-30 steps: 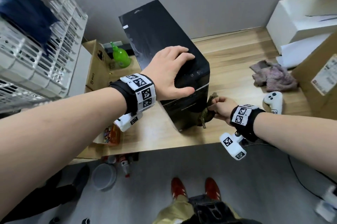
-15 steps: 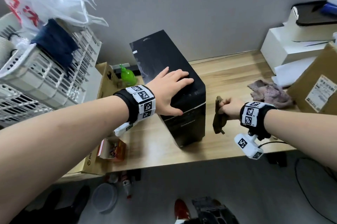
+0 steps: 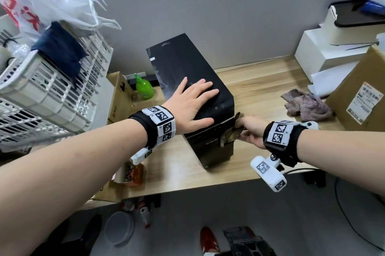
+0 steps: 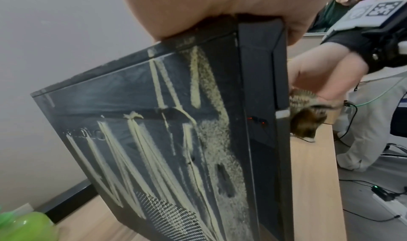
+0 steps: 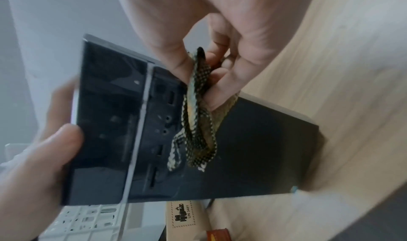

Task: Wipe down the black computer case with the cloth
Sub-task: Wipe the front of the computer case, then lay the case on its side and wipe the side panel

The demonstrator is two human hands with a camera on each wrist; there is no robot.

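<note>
1. The right hand (image 3: 251, 130) pinches the dark checked woven cloth (image 3: 229, 136) in a curled grip at the upper front-right corner of the black upright computer case (image 3: 193, 80), which stands on the pale wooden counter (image 3: 260, 93).
2. To wipe well, I judge the bunched cloth should be flattened, then drawn down the case's front in overlapping strokes.
3. The left hand (image 3: 191, 103) lies flat on the case's top, fingers spread; it should steady the case.
4. Left of the case, a white slatted plastic basket (image 3: 52, 80) holds dark blue fabric.
</note>
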